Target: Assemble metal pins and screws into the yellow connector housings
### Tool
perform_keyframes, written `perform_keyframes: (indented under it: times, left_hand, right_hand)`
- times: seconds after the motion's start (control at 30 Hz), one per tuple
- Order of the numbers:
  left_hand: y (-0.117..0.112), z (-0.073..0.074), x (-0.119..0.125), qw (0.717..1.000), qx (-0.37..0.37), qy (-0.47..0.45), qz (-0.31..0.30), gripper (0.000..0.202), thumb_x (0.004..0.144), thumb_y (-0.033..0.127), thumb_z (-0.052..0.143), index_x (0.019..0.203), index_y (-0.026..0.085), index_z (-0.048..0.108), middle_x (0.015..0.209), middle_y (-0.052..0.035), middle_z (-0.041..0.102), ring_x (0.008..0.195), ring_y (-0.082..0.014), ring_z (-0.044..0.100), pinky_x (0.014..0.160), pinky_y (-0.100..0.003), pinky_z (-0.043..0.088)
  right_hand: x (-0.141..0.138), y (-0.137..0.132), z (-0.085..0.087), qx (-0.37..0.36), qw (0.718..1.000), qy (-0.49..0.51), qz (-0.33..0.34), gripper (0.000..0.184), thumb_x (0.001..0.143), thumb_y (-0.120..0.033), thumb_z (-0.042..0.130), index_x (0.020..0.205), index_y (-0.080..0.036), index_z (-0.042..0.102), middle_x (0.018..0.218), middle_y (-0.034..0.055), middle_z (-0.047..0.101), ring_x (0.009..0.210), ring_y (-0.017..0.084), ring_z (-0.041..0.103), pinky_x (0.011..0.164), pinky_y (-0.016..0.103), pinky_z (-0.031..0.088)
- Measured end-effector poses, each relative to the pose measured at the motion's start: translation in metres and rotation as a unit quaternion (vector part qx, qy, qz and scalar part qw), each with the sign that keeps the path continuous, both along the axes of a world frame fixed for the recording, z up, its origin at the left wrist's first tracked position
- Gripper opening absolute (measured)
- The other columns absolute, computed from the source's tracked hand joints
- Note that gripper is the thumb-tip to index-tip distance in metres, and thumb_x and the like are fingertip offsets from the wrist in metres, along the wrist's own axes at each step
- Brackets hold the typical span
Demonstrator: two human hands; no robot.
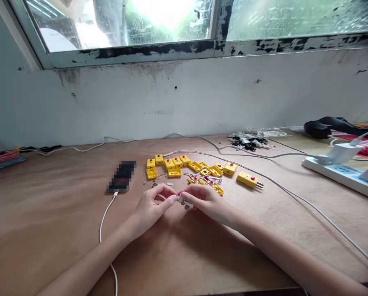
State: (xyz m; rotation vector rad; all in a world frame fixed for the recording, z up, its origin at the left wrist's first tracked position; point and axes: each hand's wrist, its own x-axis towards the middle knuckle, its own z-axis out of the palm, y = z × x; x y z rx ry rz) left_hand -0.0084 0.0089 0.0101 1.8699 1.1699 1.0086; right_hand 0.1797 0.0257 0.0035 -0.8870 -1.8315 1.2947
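The left hand [151, 209] and right hand [209, 201] are gripping a small pale part [186, 202] between their fingers, holding it over the table [48, 222] (yellow plug pieces [174, 173] are lying just beyond).

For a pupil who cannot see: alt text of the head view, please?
A person's left hand and right hand hold a small whitish part over a wooden table. Yellow pieces lie just beyond, a phone to the left, a power strip to the right.
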Motion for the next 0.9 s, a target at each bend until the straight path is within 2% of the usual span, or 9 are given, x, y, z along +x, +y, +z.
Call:
perform_keyframes:
  times: [0.13, 0.37, 0.5, 0.6, 0.7, 0.77, 0.9]
  left_hand:
    - [-0.001, 0.004, 0.000, 1.000, 0.000, 0.012, 0.014, 0.010, 0.080, 0.030, 0.059, 0.082, 0.021, 0.063, 0.086, -0.0005, 0.069, 0.080, -0.0157, 0.064, 0.075, -0.029, 0.052]
    - [-0.002, 0.004, 0.000, 0.997, 0.040, 0.066, 0.010, 0.011, 0.080, 0.028, 0.057, 0.086, 0.022, 0.064, 0.084, 0.0003, 0.069, 0.080, -0.0158, 0.063, 0.076, -0.030, 0.051]
    - [-0.003, 0.005, -0.003, 0.993, 0.075, 0.087, 0.015, 0.015, 0.075, 0.021, 0.055, 0.088, 0.022, 0.063, 0.091, -0.0009, 0.068, 0.086, -0.0173, 0.061, 0.076, -0.030, 0.050]
    - [-0.003, 0.010, -0.008, 0.992, 0.105, 0.037, 0.052, 0.013, 0.072, 0.017, 0.047, 0.074, 0.021, 0.059, 0.077, -0.0005, 0.064, 0.076, -0.0161, 0.058, 0.071, -0.028, 0.048]
    - [-0.001, 0.015, -0.015, 0.988, 0.110, -0.020, 0.102, 0.019, 0.078, 0.025, 0.040, 0.063, 0.020, 0.050, 0.061, 0.0015, 0.052, 0.057, -0.0135, 0.048, 0.056, -0.025, 0.042]
    - [0.001, 0.016, -0.019, 0.984, 0.113, -0.033, 0.136, 0.024, 0.082, 0.033, 0.039, 0.062, 0.021, 0.046, 0.058, 0.0022, 0.047, 0.054, -0.0133, 0.045, 0.053, -0.025, 0.040]
    - [0.004, 0.014, -0.018, 0.978, 0.130, -0.013, 0.160, 0.012, 0.078, 0.029, 0.047, 0.081, 0.021, 0.056, 0.074, 0.0002, 0.058, 0.069, -0.0160, 0.054, 0.068, -0.028, 0.045]
  right_hand:
    - [0.000, -0.001, 0.001, 0.005, 1.000, 0.003, -0.012, 0.034, 0.083, -0.049, 0.055, 0.089, -0.017, 0.066, 0.082, 0.0037, 0.066, 0.071, 0.013, 0.061, 0.063, 0.025, 0.050]
    - [0.003, -0.008, 0.007, 0.148, 0.983, -0.090, -0.059, 0.021, 0.087, -0.035, 0.054, 0.087, -0.019, 0.067, 0.082, 0.0029, 0.069, 0.072, 0.013, 0.061, 0.061, 0.023, 0.047]
    - [0.004, -0.009, 0.008, 0.181, 0.975, -0.108, -0.067, 0.018, 0.088, -0.032, 0.053, 0.090, -0.020, 0.066, 0.083, 0.0017, 0.069, 0.070, 0.012, 0.061, 0.059, 0.023, 0.047]
    - [0.003, -0.009, 0.008, 0.187, 0.971, -0.124, -0.080, 0.017, 0.088, -0.030, 0.053, 0.090, -0.020, 0.066, 0.082, 0.0016, 0.069, 0.069, 0.012, 0.060, 0.060, 0.023, 0.047]
    - [0.002, -0.010, 0.008, 0.187, 0.970, -0.135, -0.077, 0.017, 0.087, -0.029, 0.053, 0.088, -0.019, 0.067, 0.080, 0.0016, 0.069, 0.067, 0.011, 0.059, 0.059, 0.023, 0.047]
    - [0.001, -0.012, 0.009, 0.188, 0.969, -0.141, -0.073, 0.017, 0.087, -0.027, 0.053, 0.086, -0.018, 0.067, 0.078, 0.0016, 0.068, 0.066, 0.011, 0.059, 0.058, 0.022, 0.047]
    - [0.001, -0.013, 0.010, 0.216, 0.962, -0.137, -0.093, 0.016, 0.086, -0.026, 0.053, 0.085, -0.018, 0.067, 0.077, 0.0015, 0.068, 0.066, 0.011, 0.059, 0.057, 0.022, 0.046]
